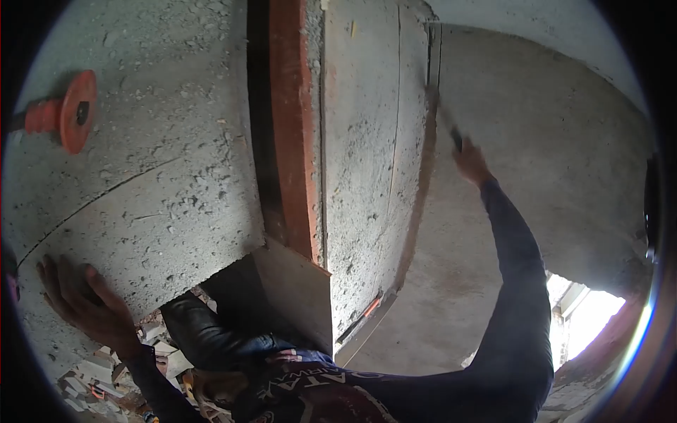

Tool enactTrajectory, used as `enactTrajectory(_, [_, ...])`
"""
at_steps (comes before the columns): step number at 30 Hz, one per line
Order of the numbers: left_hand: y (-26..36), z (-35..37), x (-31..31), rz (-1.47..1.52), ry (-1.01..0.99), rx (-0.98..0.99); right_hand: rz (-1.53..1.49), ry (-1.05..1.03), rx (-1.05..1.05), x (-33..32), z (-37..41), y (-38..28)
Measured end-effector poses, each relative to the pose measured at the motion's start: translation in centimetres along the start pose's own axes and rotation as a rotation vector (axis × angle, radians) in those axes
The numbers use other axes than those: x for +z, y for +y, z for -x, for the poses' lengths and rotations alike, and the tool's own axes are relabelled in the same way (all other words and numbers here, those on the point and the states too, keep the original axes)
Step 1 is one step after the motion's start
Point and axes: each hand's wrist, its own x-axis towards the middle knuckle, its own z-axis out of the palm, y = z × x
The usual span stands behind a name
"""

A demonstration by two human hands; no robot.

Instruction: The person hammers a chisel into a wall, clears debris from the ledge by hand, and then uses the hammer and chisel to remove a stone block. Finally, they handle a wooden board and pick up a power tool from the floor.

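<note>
My left hand [88, 303] rests with spread fingers on a rough, pitted concrete surface [155, 233], just below a long crack. On the far side, my right hand [471, 161] is raised and closed around the dark handle of a thin hand tool [456, 137]. The tool's far end is smeared by motion, so its exact kind cannot be made out. It points up and left, toward the corner where the pitted wall panel [360, 141] meets the smoother grey wall [529, 148].
An orange disc-shaped guard on a ribbed grip [79, 111] juts in at upper left. A reddish-brown upright [289, 127] stands beside a dark gap. Broken rubble [92, 374] lies at lower left. A small orange object [371, 308] sits at the panel's foot. Daylight enters through an opening [589, 321].
</note>
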Motion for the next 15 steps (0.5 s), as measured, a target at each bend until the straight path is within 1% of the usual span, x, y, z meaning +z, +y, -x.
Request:
enactTrajectory(1, [0.5, 0.0, -0.1, -0.031, -0.021, -0.052, -0.205, -0.344, 0.235, -1.9, 1.2, 0.4])
enactTrajectory(2, [0.1, -0.7, 0.2, -0.025, -0.011, -0.046, -0.162, -0.330, 0.184, -3.8, 3.5, -0.3])
enactTrajectory(3, [0.3, -0.3, 0.3, 0.002, 0.025, -0.044, -0.095, -0.317, 0.113, -7.0, 4.0, -0.8])
enactTrajectory(4, [0.3, -0.3, 0.4, 0.049, 0.051, 0.001, -0.145, -0.242, 0.112, -10.3, 4.3, -1.8])
enactTrajectory(5, [0.1, 0.0, 0.5, 0.001, 0.035, 0.006, -0.203, -0.186, 0.116, -13.4, 4.7, -3.3])
enactTrajectory(6, [-0.3, 0.0, 0.4, 0.004, 0.029, 0.028, -0.313, -0.058, 0.084, -16.5, 4.3, -4.6])
enactTrajectory(7, [-0.3, -0.1, 0.5, 0.041, 0.049, 0.038, -0.314, 0.162, -0.095, -18.4, 3.1, -4.2])
enactTrajectory(8, [-0.4, 0.0, 0.7, 0.081, 0.065, 0.052, -0.310, 0.399, -0.127, -21.7, 2.4, -7.1])
enactTrajectory(9, [-0.6, 0.0, 0.8, 0.081, 0.068, 0.053, -0.428, 0.533, -0.201, -24.4, 1.4, -8.9])
enactTrajectory(10, [-0.9, 0.0, 0.7, 0.052, 0.044, 0.064, -0.544, 0.662, -0.282, -25.5, -0.2, -9.9])
enactTrajectory(11, [-1.0, 0.3, 0.7, 0.023, 0.018, 0.073, -0.544, 0.660, -0.290, -24.5, -1.9, -10.5])
enactTrajectory(13, [-0.3, 0.3, 0.6, -0.004, 0.012, 0.055, -0.946, 1.041, -0.684, -20.5, -6.5, -11.1])
enactTrajectory(14, [-0.2, 0.1, 0.4, -0.024, 0.007, 0.038, -1.139, 1.015, -0.765, -10.8, -10.1, -4.6])
enactTrajectory(15, [-0.2, -0.1, 0.3, -0.019, 0.003, 0.040, -0.411, 0.728, -0.216, -8.4, -3.5, -7.1])
